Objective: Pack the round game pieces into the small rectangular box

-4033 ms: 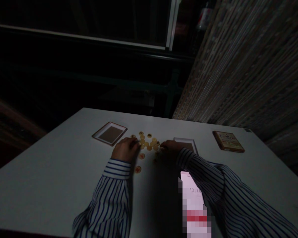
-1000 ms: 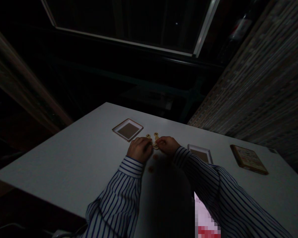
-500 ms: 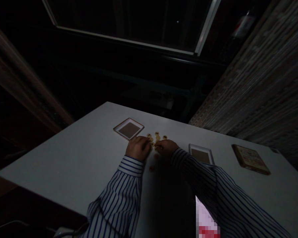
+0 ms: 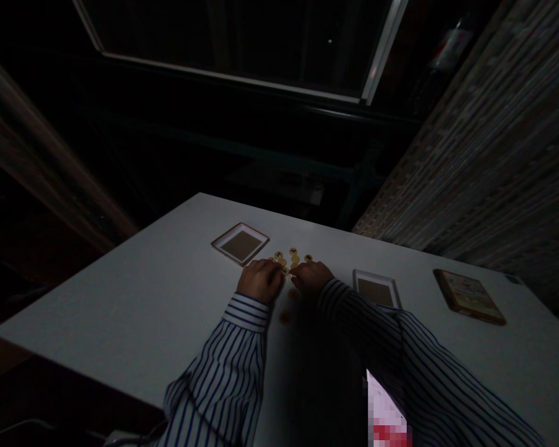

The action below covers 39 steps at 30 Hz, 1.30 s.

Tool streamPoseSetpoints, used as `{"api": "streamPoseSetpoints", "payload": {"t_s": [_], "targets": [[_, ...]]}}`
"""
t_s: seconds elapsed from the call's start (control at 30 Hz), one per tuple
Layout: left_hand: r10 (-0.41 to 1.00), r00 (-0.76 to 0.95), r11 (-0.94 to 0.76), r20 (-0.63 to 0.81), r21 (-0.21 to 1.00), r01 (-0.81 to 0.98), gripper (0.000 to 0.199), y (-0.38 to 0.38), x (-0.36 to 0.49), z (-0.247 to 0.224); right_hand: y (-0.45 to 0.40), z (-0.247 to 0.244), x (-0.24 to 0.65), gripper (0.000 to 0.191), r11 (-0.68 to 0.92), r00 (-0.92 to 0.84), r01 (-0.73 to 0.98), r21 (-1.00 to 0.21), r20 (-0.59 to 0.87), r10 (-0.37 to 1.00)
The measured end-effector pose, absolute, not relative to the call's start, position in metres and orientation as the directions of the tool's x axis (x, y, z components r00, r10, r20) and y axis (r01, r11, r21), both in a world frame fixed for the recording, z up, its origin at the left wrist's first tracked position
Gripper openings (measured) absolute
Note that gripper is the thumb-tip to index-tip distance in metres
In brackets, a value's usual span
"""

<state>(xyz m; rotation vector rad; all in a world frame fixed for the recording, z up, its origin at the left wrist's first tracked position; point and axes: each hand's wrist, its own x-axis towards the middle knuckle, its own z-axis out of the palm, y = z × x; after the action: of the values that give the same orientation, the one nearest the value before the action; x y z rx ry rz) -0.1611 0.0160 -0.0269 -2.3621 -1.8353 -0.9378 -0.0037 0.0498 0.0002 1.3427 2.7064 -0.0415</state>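
On a white table, several round, pale xiangqi pieces [image 4: 293, 251] with dark characters lie in a loose cluster just beyond my two hands. My left hand [image 4: 259, 279] rests at the cluster's left side, its fingers curled down against the pieces and partly hiding them. From the right, my right hand [image 4: 311, 277] meets the same pieces, with thumb and fingertips closed at a xiangqi piece [image 4: 286, 270] between the hands. A reddish-marked piece [image 4: 285, 317] lies nearer to me, between my forearms, and another reddish piece [image 4: 293, 293] sits beside my right hand.
A shallow open box [image 4: 241, 243] with a brown bottom lies behind my left hand. A similar tray [image 4: 376, 290] is partly hidden by my right sleeve. Farther right is a flat box with a printed picture [image 4: 469, 296]. Bead-like curtains [image 4: 447, 186] hang beyond the table. The room is dark.
The fingers of my right hand have shifted slightly among the pieces. My left hand stays almost in place, and the whole view has moved a little.
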Motion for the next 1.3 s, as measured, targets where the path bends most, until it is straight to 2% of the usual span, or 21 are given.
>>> {"api": "streamPoseSetpoints", "payload": {"t_s": [0.37,0.7,0.87,1.1,1.23,1.3], "targets": [[0.914,0.168,-0.294,0.369,0.318,0.902,0.026,0.016,-0.157,-0.026,0.05,0.006,0.008,0.029,0.63,-0.629,0.777,-0.001,-0.053,0.776],[0.893,0.182,-0.335,0.411,0.338,0.879,0.023,0.015,-0.149,-0.028,0.047,0.006,0.031,0.026,0.65,-0.642,0.753,0.107,-0.097,0.76],[0.882,0.186,-0.346,0.434,0.325,0.88,0.021,0.012,-0.142,-0.026,0.046,-0.001,0.027,0.023,0.679,-0.681,0.724,0.121,-0.031,0.731],[0.865,0.233,-0.387,0.445,0.297,0.873,0.019,0.013,-0.141,-0.03,0.045,-0.002,0.025,0.022,0.693,-0.693,0.711,0.118,-0.051,0.719],[0.865,0.23,-0.391,0.445,0.314,0.865,0.02,0.012,-0.14,-0.029,0.045,-0.002,0.026,0.021,0.7,-0.697,0.711,0.074,-0.056,0.714],[0.868,0.231,-0.394,0.441,0.324,0.86,0.019,0.012,-0.139,-0.028,0.047,-0.003,0.028,0.02,0.686,-0.686,0.727,-0.019,-0.046,0.726]]}}
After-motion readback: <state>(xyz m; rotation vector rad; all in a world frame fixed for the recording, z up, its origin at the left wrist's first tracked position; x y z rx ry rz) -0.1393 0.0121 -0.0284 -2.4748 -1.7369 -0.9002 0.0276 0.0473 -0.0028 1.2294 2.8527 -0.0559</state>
